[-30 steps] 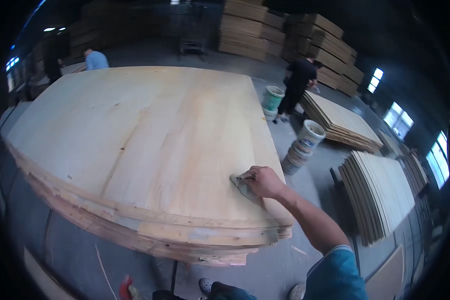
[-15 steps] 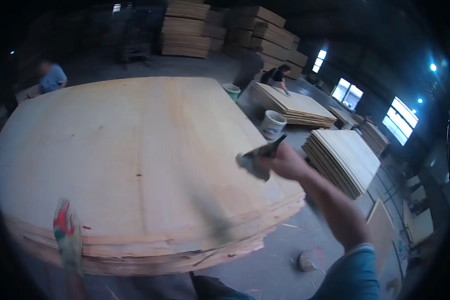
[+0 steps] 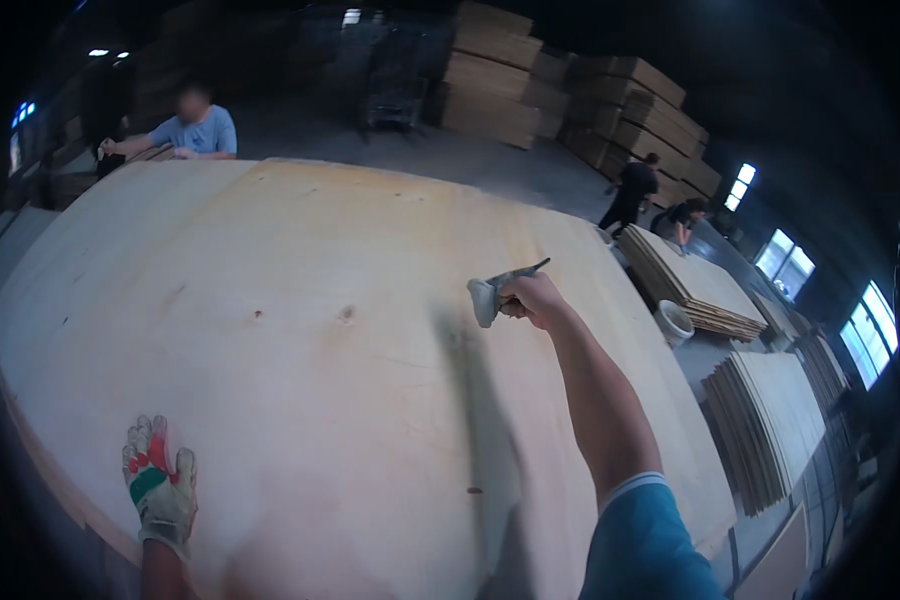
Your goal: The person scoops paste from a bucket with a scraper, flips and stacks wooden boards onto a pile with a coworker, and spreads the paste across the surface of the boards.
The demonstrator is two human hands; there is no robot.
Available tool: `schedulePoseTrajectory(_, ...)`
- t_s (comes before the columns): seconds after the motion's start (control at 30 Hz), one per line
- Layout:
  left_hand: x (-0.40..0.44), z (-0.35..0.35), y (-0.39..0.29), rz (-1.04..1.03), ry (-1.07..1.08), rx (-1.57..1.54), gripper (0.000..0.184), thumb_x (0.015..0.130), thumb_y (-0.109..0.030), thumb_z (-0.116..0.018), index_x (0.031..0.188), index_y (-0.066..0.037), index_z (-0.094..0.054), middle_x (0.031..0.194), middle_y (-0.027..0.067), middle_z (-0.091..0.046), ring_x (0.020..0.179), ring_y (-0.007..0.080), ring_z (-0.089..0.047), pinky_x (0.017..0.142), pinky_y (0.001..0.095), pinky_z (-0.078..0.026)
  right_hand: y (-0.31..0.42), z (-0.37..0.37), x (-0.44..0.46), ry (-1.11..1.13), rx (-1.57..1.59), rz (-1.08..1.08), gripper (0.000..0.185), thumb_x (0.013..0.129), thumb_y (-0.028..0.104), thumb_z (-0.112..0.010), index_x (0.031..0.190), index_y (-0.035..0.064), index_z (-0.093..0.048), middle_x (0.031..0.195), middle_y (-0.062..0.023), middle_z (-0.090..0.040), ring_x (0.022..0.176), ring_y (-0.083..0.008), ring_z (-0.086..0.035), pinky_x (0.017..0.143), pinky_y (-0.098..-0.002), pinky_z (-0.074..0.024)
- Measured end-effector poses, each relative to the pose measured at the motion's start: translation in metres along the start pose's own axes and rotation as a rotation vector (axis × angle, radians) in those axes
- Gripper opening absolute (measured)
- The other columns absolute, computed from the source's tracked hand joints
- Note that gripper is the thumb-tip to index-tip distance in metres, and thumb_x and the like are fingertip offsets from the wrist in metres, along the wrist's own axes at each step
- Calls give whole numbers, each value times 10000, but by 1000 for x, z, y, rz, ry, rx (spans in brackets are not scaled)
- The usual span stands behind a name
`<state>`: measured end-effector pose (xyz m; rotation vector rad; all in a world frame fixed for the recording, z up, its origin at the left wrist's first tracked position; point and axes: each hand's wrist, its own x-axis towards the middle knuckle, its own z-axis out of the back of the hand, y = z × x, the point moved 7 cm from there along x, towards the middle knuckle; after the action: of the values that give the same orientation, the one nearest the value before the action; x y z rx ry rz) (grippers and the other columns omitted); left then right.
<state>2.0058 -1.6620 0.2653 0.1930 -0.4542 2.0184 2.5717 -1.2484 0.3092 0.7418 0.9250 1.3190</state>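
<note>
A large pale plywood sheet (image 3: 370,420) fills the space before me, marked with small knots and a brown streak. My left hand (image 3: 160,485), in a whitish glove with red and green patches, rests flat near its left front edge, fingers spread. Bare and raised over the middle of the sheet, my right hand (image 3: 532,300) is closed round a putty knife (image 3: 484,302). Its blade end carries a greyish-white lump, and a dark end sticks out behind the fist. The hand's shadow falls on the wood below.
Beyond the sheet's right edge stand a white bucket (image 3: 674,322) and plywood stacks (image 3: 770,425). A person in light blue (image 3: 202,130) works at the far left. Two people (image 3: 634,190) are at the far right, near another stack (image 3: 695,280). Tall board piles (image 3: 490,75) rise behind.
My view has shifted forward over the sheet. The right hand with the putty knife has moved from the right edge to above the middle. My left hand now lies flat on the wood.
</note>
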Motion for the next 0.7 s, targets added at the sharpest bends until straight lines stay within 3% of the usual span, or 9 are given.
schedulePoseTrajectory(0.07, 0, -2, 2, -7, -7, -1, 598, 977, -256, -658, 1516, -56, -491, 1585, 191, -437, 1499, 367, -341, 1243, 479, -220, -15, -34, 38, 18, -178, -47, 278, 792, 117, -674, 1011, -33, -757, 904, -190, -764, 789, -285, -747, 750, -395, -571)
schedulePoseTrajectory(0.1, 5, -2, -2, -19, -8, 7, 595, 976, -249, -656, 1514, -53, -493, 1581, 194, -441, 1495, 373, -346, 1242, 482, -220, -6, -48, 50, -219, -524, 1, 259, 792, 98, -683, 1012, -8, -768, 937, -194, -771, 817, -307, -752, 766, -388, -584)
schedulePoseTrajectory(0.2, 8, -6, -4, -65, -37, 41, 589, 972, -240, -656, 1507, -51, -499, 1571, 200, -448, 1483, 382, -363, 1242, 493, -218, 11, -74, 44, -227, -839, 278, 245, 799, 130, -721, 1017, 45, -794, 970, -178, -776, 873, -312, -752, 818, -378, -592)
schedulePoseTrajectory(0.37, -5, 1, -24, -269, -101, -31, 589, 957, -234, -645, 1489, -26, -501, 1561, 235, -437, 1477, 412, -359, 1227, 509, -267, -27, -53, -58, 302, -556, 436, 265, 841, 200, -759, 1093, 134, -809, 1063, -129, -772, 984, -274, -737, 902, -374, -574)
schedulePoseTrajectory(0.4, -12, -9, -43, -384, -174, -87, 620, 934, -231, -667, 1481, 4, -496, 1539, 253, -452, 1465, 419, -372, 1224, 513, -279, -19, -55, -112, 299, -632, 644, 264, 869, 26, -682, 1098, 91, -796, 1035, -120, -765, 947, -260, -736, 865, -368, -578)
schedulePoseTrajectory(0.43, -32, -18, -87, -524, -95, -335, 638, 878, -259, -714, 1408, 53, -544, 1458, 273, -512, 1402, 444, -438, 1199, 534, -326, -23, -54, -157, 291, -659, 720, 234, 881, 47, -686, 1092, 75, -783, 1051, -121, -750, 967, -297, -724, 874, -381, -573)
schedulePoseTrajectory(0.53, -153, 36, -255, -1135, 235, -605, 622, 835, -415, -719, 1292, -2, -637, 1380, 217, -609, 1308, 399, -551, 1145, 563, -377, -29, -56, -294, 240, -727, 724, 238, 851, 82, -695, 1080, 55, -752, 1031, -143, -725, 975, -354, -691, 866, -421, -561)
schedulePoseTrajectory(0.57, -194, 38, -270, -1307, 131, -652, 624, 835, -436, -702, 1298, -22, -644, 1402, 202, -609, 1309, 404, -555, 1128, 548, -392, -34, -59, -334, 238, -718, 710, 244, 845, 69, -687, 1080, 59, -753, 1031, -143, -724, 982, -351, -689, 869, -423, -560)
schedulePoseTrajectory(0.7, -183, 39, -248, -1213, 190, -542, 534, 812, -399, -705, 1201, -36, -666, 1275, 205, -645, 1194, 399, -603, 1042, 517, -453, -33, -57, -439, 139, -659, 404, 248, 851, 173, -671, 1060, 77, -765, 937, -154, -727, 924, -332, -706, 842, -420, -565)
